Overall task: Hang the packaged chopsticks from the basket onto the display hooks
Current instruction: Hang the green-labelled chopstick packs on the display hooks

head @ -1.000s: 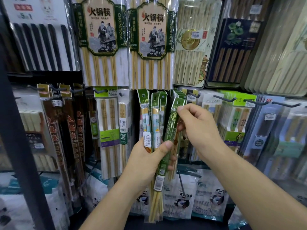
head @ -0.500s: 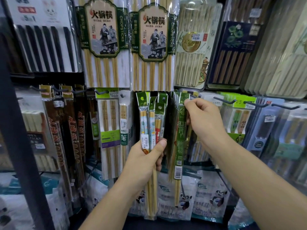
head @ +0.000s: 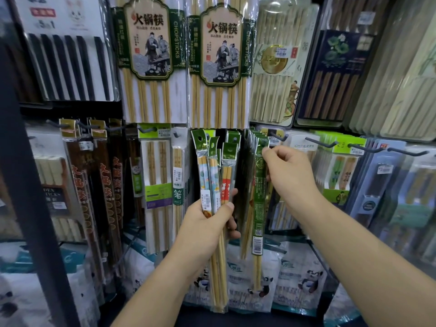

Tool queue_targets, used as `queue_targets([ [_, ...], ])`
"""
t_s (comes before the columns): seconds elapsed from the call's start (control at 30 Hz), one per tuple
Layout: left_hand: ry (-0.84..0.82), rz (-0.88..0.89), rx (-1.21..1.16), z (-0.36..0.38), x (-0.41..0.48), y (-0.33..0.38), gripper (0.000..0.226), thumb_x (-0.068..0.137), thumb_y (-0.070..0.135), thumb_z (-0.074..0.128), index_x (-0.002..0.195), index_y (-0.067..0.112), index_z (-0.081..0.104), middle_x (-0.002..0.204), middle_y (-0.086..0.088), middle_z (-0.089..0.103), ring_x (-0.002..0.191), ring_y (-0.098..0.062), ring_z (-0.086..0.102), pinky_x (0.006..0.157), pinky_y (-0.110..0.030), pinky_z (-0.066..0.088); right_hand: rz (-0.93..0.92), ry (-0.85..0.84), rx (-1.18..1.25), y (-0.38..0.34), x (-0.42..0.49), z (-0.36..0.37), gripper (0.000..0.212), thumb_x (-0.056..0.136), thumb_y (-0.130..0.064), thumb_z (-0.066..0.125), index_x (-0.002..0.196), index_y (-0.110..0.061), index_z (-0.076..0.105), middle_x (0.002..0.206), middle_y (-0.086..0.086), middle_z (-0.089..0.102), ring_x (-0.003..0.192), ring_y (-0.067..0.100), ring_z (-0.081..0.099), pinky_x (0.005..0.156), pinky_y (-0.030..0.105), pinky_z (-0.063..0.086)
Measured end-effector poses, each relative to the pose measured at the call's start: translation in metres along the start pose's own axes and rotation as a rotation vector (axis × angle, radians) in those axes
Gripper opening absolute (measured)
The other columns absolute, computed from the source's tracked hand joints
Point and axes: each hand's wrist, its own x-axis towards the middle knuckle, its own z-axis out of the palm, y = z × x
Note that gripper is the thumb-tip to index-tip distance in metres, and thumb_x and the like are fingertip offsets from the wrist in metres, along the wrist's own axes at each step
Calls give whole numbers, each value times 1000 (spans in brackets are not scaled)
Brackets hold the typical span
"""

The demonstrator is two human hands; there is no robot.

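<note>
My left hand [head: 207, 223] grips a bunch of several slim chopstick packets [head: 218, 175] with green header tabs, held upright in front of the display wall. My right hand [head: 286, 175] pinches the top of a green-sleeved chopstick packet [head: 257, 208] at the dark display hook [head: 278, 137], where a row of matching green packets [head: 251, 138] hangs. The packet dangles straight down from my fingers. Whether its hole is over the hook is hidden by my fingers. The basket is out of view.
Large bamboo chopstick packs [head: 219, 67] hang above. Brown boxed chopsticks [head: 103, 185] and a green-labelled pack [head: 157, 185] hang at left, more hooks [head: 320, 143] with packs at right. A dark shelf post [head: 28, 185] stands at left. Panda-printed bags [head: 299, 279] sit below.
My right hand lifted the green packet out of the left hand's bunch and carried it up and right to the hook. The left hand stayed put with the other packets.
</note>
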Motion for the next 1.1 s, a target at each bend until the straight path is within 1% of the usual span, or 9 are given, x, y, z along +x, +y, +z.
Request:
queue_targets([
  [0.13, 6, -13, -56, 0, 0, 1, 28, 102, 6, 60, 121, 21, 74, 73, 5, 68, 68, -16, 61, 67, -36, 62, -43, 45, -74, 8, 0, 2, 52, 100, -41, 57, 74, 3, 51, 57, 4, 42, 54, 15, 46, 65, 30, 49],
  [0.27, -15, -20, -81, -1, -2, 2, 17, 99, 6, 65, 115, 11, 69, 72, -2, 70, 73, -18, 72, 73, -40, 64, -11, 79, -100, 11, -5, 1, 47, 97, -49, 60, 71, -10, 51, 57, -1, 50, 49, 5, 47, 57, 28, 38],
  [0.4, -13, -39, -105, -1, -3, 2, 17, 95, 5, 72, 111, 10, 70, 83, -6, 75, 80, -23, 76, 71, -36, 64, 2, 81, -18, 3, -18, 0, 34, 97, -43, 63, 79, -14, 61, 58, -8, 56, 55, 5, 52, 60, 30, 47],
  [0.5, -28, -63, -134, 2, -3, 2, 15, 93, 4, 73, 105, 13, 75, 85, -8, 74, 80, -25, 75, 71, -38, 64, -38, -54, 121, -9, -32, 3, 19, 100, -31, 61, 85, -26, 70, 76, -7, 70, 61, 2, 58, 57, 19, 50],
  [0.57, -46, -75, -144, 3, -3, 1, 15, 92, 5, 74, 100, 16, 78, 85, -8, 74, 81, -25, 74, 72, -40, 64, -64, -152, 161, -13, -38, 6, 22, 101, -27, 60, 83, -22, 72, 72, -6, 68, 60, -1, 57, 54, 12, 46],
  [0.67, -79, -61, -115, 4, -4, 2, 17, 91, 10, 75, 94, 25, 81, 86, -6, 75, 83, -25, 75, 74, -41, 64, -90, -203, 131, -15, -41, 7, 24, 102, -25, 60, 82, -19, 72, 63, -13, 61, 59, -1, 56, 56, 12, 47],
  [0.83, -36, -57, -70, 0, -1, 0, 15, 92, 18, 76, 103, 27, 81, 101, -8, 79, 101, -29, 76, 84, -45, 63, -49, -69, 183, -12, -30, 3, 29, 101, -24, 59, 76, -12, 66, 58, -5, 55, 54, 8, 50, 49, 15, 42],
  [0.93, -7, -73, -77, -4, 1, 1, 19, 99, 10, 67, 104, 20, 81, 89, -5, 76, 88, -20, 76, 78, -36, 63, -7, 22, 219, -8, -15, 1, 34, 101, -30, 59, 77, -6, 63, 58, 0, 50, 51, 10, 46, 47, 16, 40],
  [1.1, -10, -73, 19, -5, 1, 2, 19, 104, 11, 60, 115, 16, 74, 75, -1, 68, 67, -16, 63, 63, -28, 57, -18, 53, 178, 0, -3, 3, 42, 101, -36, 59, 78, -1, 62, 57, -2, 46, 51, 8, 45, 58, 14, 46],
])
